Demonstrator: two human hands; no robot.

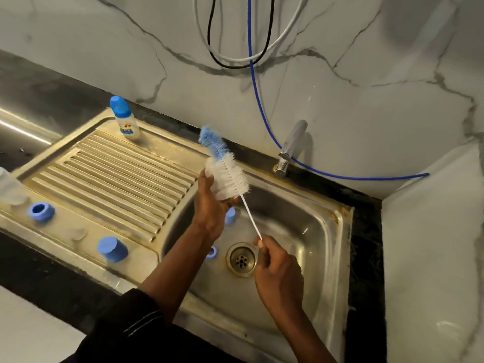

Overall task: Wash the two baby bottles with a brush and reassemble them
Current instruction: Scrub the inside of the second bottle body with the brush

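Note:
My left hand (209,205) grips a clear bottle body (218,188) over the sink basin (301,231), its lower part hidden by my fingers. My right hand (277,271) pinches the thin white handle of a bottle brush (233,174). The brush's white and blue bristles lie against the outside of the bottle. An assembled baby bottle (125,119) with a blue cap stands upright at the far corner of the drainboard. A blue ring (41,211) and a blue cap (112,249) sit on the near drainboard edge, with a clear teat (78,233) between them.
Two more blue parts lie in the basin, one (230,215) behind my left hand and one (212,252) beside the drain (241,260). A chrome tap (290,149) stands behind the basin. Cables and a blue hose (258,100) hang on the marble wall. Ribbed drainboard (110,174) lies left.

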